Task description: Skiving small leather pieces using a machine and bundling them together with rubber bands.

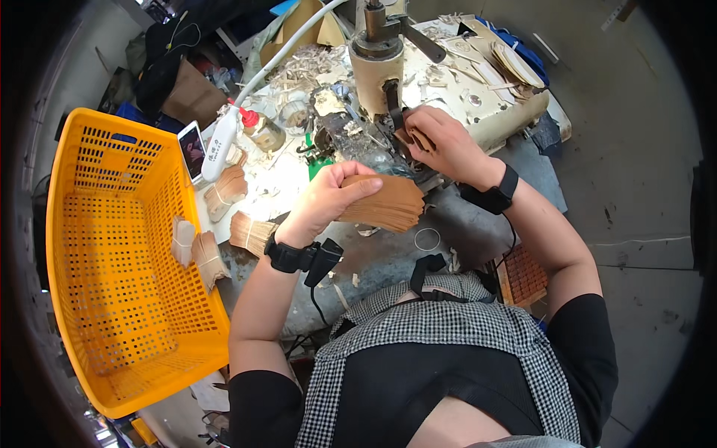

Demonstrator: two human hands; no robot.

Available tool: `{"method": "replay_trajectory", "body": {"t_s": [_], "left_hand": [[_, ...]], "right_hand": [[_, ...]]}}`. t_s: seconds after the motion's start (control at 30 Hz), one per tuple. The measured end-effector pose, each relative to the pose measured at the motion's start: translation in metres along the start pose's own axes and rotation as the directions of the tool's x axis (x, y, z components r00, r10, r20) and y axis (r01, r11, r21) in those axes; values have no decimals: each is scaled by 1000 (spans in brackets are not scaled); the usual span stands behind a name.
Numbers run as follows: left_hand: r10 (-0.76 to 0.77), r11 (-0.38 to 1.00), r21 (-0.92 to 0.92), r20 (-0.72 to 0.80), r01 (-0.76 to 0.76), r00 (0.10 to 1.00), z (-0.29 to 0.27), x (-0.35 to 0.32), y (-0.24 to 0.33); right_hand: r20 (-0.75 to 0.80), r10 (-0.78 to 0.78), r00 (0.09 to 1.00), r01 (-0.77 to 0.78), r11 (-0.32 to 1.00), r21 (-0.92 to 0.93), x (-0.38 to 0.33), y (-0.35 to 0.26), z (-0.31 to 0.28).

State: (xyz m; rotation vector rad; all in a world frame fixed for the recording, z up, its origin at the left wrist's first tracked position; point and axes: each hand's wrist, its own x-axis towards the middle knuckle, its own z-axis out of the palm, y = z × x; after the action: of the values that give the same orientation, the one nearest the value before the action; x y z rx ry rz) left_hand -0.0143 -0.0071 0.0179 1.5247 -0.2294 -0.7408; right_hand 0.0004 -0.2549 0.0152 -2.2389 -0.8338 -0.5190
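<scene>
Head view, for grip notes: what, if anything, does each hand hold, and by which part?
Left hand grips a brown stack by its left end; right hand holds a brown piece, exact spot unclear.

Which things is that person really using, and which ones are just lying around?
Seem to be in use:
brown stack, in the left hand
brown piece, in the right hand
machine

Seem to be just lying about:
phone
scraps
cardboard box
</scene>
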Motion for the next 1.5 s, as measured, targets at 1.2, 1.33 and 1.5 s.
{"method": "replay_trajectory", "body": {"t_s": [1.2, 1.33, 1.5], "left_hand": [[90, 983, -158, -35, -94, 995, -6, -7, -15], [39, 985, -167, -84, -53, 996, -7, -6, -11], [-23, 1000, -19, -191, 20, 981, -8, 9, -10]], "right_hand": [[197, 554, 809, -273, 56, 960, -17, -28, -49], [153, 631, 760, -472, 373, 799, -23, -19, -53], [-71, 341, 937, -308, 908, 284, -19, -6, -38]]}}
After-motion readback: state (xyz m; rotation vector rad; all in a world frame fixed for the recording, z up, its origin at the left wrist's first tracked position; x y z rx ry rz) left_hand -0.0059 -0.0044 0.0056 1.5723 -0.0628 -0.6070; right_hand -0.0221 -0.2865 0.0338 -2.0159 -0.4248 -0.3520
